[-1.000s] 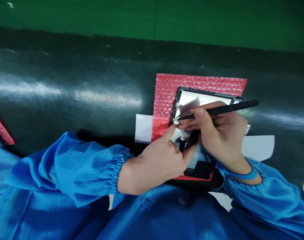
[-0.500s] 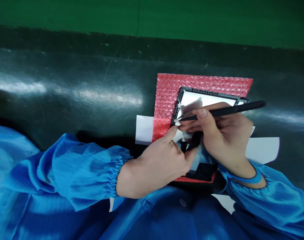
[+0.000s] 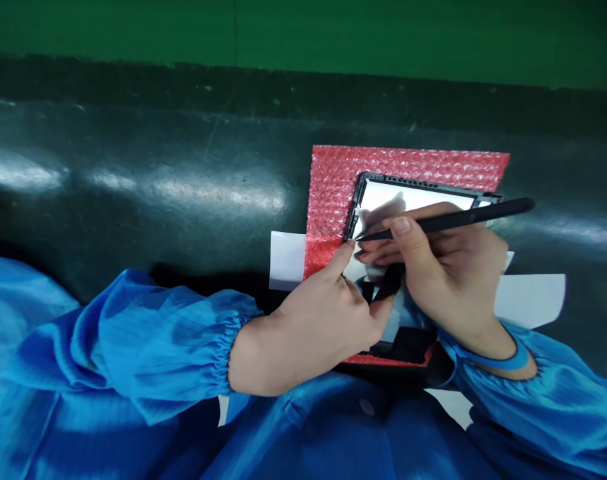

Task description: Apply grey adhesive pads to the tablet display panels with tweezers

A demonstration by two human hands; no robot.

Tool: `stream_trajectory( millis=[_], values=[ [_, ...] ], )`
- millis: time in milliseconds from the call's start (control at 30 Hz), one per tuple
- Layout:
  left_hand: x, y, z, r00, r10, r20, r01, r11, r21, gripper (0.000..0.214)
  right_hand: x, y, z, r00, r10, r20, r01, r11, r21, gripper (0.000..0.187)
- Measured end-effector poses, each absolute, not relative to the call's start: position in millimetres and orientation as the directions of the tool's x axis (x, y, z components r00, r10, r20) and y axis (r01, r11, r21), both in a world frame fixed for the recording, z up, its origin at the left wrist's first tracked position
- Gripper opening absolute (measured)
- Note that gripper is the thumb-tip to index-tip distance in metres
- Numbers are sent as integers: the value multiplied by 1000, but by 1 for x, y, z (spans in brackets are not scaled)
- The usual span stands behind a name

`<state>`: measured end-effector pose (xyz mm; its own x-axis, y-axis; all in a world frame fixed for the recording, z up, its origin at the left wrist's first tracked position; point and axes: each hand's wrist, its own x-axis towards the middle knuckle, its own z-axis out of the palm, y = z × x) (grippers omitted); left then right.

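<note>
Black tweezers [image 3: 453, 220] rest in my right hand [image 3: 448, 267], pinched between thumb and fingers, their fine point at the frame's left edge. Beneath both hands lies a tablet-like device [image 3: 423, 195], with a black frame and a bright white reflective panel. My left hand [image 3: 313, 320] reaches across its lower left part, one fingertip pressed on the frame right beside the tweezer tip. Its other fingers curl around a dark thing [image 3: 390, 283] whose kind I cannot make out. The device's middle is partly hidden by my hands.
Red bubble wrap [image 3: 328, 180] lies under the device. White paper [image 3: 287, 260] sticks out on the left and another white sheet [image 3: 533, 297] on the right. The dark, shiny tabletop [image 3: 183, 153] meets a green surface [image 3: 303, 33] at the back.
My left fingertip has moved slightly up along the frame's edge, covering the small white piece that showed by the tweezer tip. My right hand and the tweezers stay nearly still.
</note>
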<state>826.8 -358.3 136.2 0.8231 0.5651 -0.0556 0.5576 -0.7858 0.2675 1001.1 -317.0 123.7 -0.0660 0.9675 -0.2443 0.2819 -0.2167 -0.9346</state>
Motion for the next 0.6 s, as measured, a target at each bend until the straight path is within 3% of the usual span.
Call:
stream_trajectory(
  millis=[233,400,467,600],
  values=[
    [825,-353,139,832,551,-71,545,-784,298,41,1003,-316,121,-71,962,-263,301,-230,-925,23],
    [823,-352,140,855,502,-129,515,-798,314,88,1004,-315,121,-57,950,-309,213,-290,-933,29],
    [823,-350,139,864,486,-134,503,-808,306,98,1003,-314,120,-57,946,-318,176,-304,-936,31],
    [824,-343,133,878,466,-109,475,-822,314,86,1001,-313,115,-96,956,-277,126,-265,-956,39]
  ],
)
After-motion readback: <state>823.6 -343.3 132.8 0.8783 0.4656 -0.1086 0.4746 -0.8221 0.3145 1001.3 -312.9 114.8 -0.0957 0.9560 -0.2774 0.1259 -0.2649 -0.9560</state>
